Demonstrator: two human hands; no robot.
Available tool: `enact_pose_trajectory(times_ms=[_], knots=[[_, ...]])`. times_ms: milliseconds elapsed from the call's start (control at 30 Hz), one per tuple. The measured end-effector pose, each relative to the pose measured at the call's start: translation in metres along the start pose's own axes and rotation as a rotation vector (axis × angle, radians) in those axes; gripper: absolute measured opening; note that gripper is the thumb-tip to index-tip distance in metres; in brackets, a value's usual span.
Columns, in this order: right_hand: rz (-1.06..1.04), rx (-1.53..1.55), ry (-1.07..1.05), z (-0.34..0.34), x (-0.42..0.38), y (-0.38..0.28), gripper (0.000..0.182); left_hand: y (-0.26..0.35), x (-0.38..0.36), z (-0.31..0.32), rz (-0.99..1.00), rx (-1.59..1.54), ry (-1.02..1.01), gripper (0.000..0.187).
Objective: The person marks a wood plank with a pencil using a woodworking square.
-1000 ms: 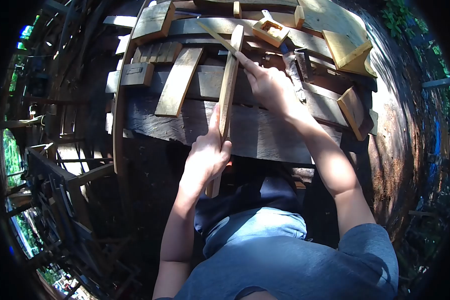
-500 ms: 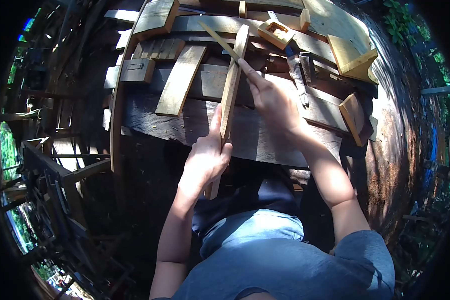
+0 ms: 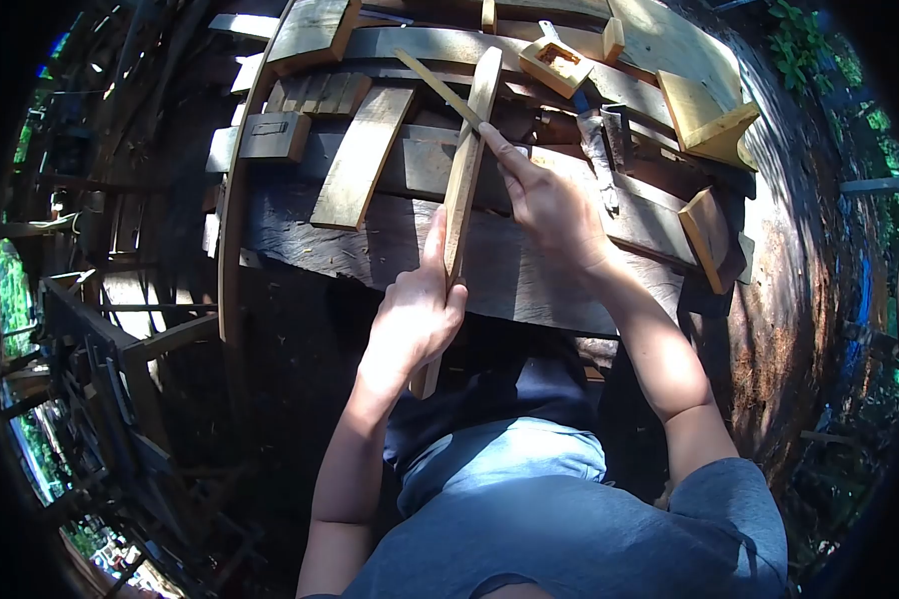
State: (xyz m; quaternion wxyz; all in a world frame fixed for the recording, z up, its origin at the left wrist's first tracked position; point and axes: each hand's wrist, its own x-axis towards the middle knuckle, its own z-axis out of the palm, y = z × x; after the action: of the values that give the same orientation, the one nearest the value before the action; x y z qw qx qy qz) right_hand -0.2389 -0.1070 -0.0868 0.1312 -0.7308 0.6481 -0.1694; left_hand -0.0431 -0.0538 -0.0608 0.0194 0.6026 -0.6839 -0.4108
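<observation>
My left hand (image 3: 417, 311) is closed around the lower part of a long, narrow wooden batten (image 3: 461, 190), its index finger stretched along the side. The batten slants away from me over the bench, and its near end sticks out below my hand. In my right hand (image 3: 554, 208) is a thin, yellowish wooden strip (image 3: 434, 85), pinched with the index finger laid along it. This strip crosses the batten near its upper part, pointing to the upper left. Left of the batten, a flat board (image 3: 363, 160) lies on the bench.
The workbench (image 3: 370, 262) is made of rough planks with gaps. On it are a small hollowed wooden block (image 3: 556, 66), angled wood pieces (image 3: 707, 118), a bracket-like piece (image 3: 704, 238) and a block (image 3: 275, 137). A large log (image 3: 794, 329) stands at right; a wooden frame (image 3: 130, 329) at left.
Both hands keep their grips. The thin strip and my right hand have shifted very slightly toward me; the view itself has moved a little.
</observation>
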Motion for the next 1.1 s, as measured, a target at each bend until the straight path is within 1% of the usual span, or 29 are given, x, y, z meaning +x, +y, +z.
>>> enact_pose_trajectory(times_ms=[33, 100, 133, 167, 200, 233, 300, 333, 367, 433, 500, 533, 567, 667, 700, 733, 767, 833, 867, 900, 933, 967, 1033, 1100], knots=[[0.009, -0.001, -0.002, 0.007, 0.003, 0.006, 0.048, 0.0, 0.001, 0.001, 0.002, 0.001, -0.009, 0.089], [-0.082, 0.078, 0.2, 0.018, 0.026, 0.024, 0.048, 0.0, 0.0, 0.002, 0.004, 0.026, 0.008, 0.089], [-0.02, 0.011, 0.126, 0.016, 0.047, 0.03, 0.044, 0.002, 0.0, 0.002, 0.013, 0.034, 0.002, 0.089], [-0.049, -0.01, 0.24, 0.032, 0.074, 0.046, 0.035, 0.004, 0.002, 0.002, 0.011, 0.009, -0.007, 0.089], [0.128, 0.009, 0.084, 0.039, 0.101, 0.058, 0.039, 0.004, 0.001, 0.001, 0.002, -0.018, -0.011, 0.089], [0.084, 0.025, 0.121, 0.048, 0.118, 0.07, 0.039, 0.003, 0.0, 0.0, -0.012, -0.044, -0.012, 0.089], [0.015, -0.028, 0.155, 0.076, 0.123, 0.094, 0.039, 0.002, -0.002, 0.001, -0.004, 0.026, 0.017, 0.088], [0.044, 0.063, 0.144, 0.051, 0.108, 0.073, 0.037, -0.001, -0.002, 0.004, 0.027, 0.03, 0.042, 0.088], [0.074, 0.152, 0.126, 0.021, 0.073, 0.042, 0.036, -0.001, -0.002, 0.003, 0.025, 0.022, 0.049, 0.088], [0.045, 0.04, 0.075, 0.011, 0.022, 0.015, 0.042, 0.001, -0.002, 0.0, 0.0, 0.032, 0.017, 0.088], [-0.096, 0.045, 0.216, 0.02, 0.007, 0.019, 0.046, -0.002, 0.001, 0.001, 0.025, 0.01, 0.017, 0.089], [-0.042, 0.097, 0.174, 0.019, 0.01, 0.021, 0.038, -0.002, 0.001, 0.001, 0.021, -0.002, 0.013, 0.09], [-0.031, 0.098, 0.177, 0.023, 0.022, 0.026, 0.038, -0.002, 0.0, 0.001, 0.016, -0.009, 0.005, 0.09], [0.041, 0.074, 0.269, 0.051, 0.087, 0.06, 0.03, 0.005, -0.001, -0.003, -0.019, -0.03, -0.032, 0.091], [0.076, 0.05, 0.294, 0.049, 0.103, 0.059, 0.029, 0.005, 0.0, -0.004, -0.044, -0.059, -0.046, 0.091], [0.131, 0.059, 0.182, 0.048, 0.109, 0.059, 0.032, 0.004, 0.0, -0.003, -0.043, -0.06, -0.034, 0.091], [0.12, 0.061, 0.184, 0.049, 0.105, 0.06, 0.032, 0.002, 0.0, -0.001, -0.035, -0.055, -0.029, 0.091], [0.061, 0.06, 0.113, 0.024, 0.071, 0.038, 0.036, -0.001, 0.001, 0.0, -0.034, -0.065, -0.017, 0.09], [0.004, 0.065, 0.144, 0.015, 0.046, 0.023, 0.043, -0.002, 0.001, -0.001, -0.02, -0.053, -0.017, 0.09], [0.004, 0.063, 0.123, 0.012, 0.018, 0.009, 0.052, -0.002, 0.0, -0.001, -0.007, -0.042, -0.024, 0.089], [-0.048, 0.189, 0.161, 0.028, -0.009, 0.006, 0.057, 0.0, 0.0, -0.002, -0.022, -0.055, -0.032, 0.088], [-0.004, 0.197, 0.033, 0.017, -0.028, -0.006, 0.062, -0.002, 0.001, -0.001, -0.027, -0.065, -0.035, 0.088], [-0.023, 0.165, -0.06, 0.007, -0.053, -0.017, 0.061, -0.004, 0.001, 0.0, 0.005, -0.053, -0.022, 0.088], [-0.014, 0.207, -0.016, 0.006, -0.039, -0.011, 0.06, -0.002, 0.002, 0.001, -0.001, -0.045, -0.018, 0.088]])
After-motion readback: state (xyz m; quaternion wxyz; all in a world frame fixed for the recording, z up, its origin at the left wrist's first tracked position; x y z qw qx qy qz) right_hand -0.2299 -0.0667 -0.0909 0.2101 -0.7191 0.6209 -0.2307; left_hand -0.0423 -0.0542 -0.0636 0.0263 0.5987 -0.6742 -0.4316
